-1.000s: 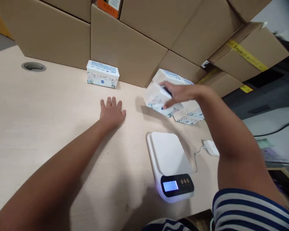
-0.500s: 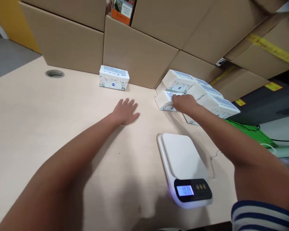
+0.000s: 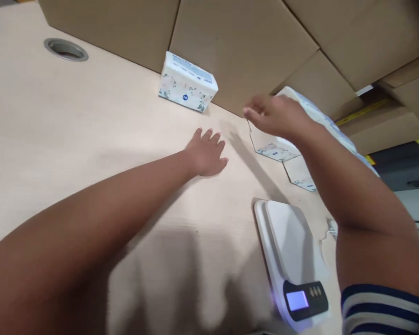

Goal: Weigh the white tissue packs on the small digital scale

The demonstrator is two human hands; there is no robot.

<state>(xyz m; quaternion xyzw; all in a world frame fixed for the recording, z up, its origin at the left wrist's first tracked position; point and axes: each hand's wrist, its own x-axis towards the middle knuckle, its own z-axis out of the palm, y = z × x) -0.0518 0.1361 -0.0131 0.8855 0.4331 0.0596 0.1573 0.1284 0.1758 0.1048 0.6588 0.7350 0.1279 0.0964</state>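
Observation:
My left hand (image 3: 209,152) lies flat on the table with its fingers spread, holding nothing. Above the table my right hand (image 3: 274,114) hangs in front of the stacked tissue packs, its fingers loosely curled and a little apart, with nothing seen in them. A single white tissue pack (image 3: 186,86) with a floral print stands against the cardboard boxes, between and beyond my hands. My right hand and forearm partly cover the stack of similar tissue packs (image 3: 275,150). Nearer to me, below the stack, is a white digital scale (image 3: 289,237) with a lit display and a bare plate.
Large cardboard boxes (image 3: 237,51) form a wall along the table's far edge. A round metal grommet (image 3: 66,49) is set into the table (image 3: 91,116) at the far left. A white cable (image 3: 330,228) lies right of the scale.
My right hand has let go of the front tissue pack and lifted up and left from the stack. The view has shifted and tilted; my left hand stays flat on the table.

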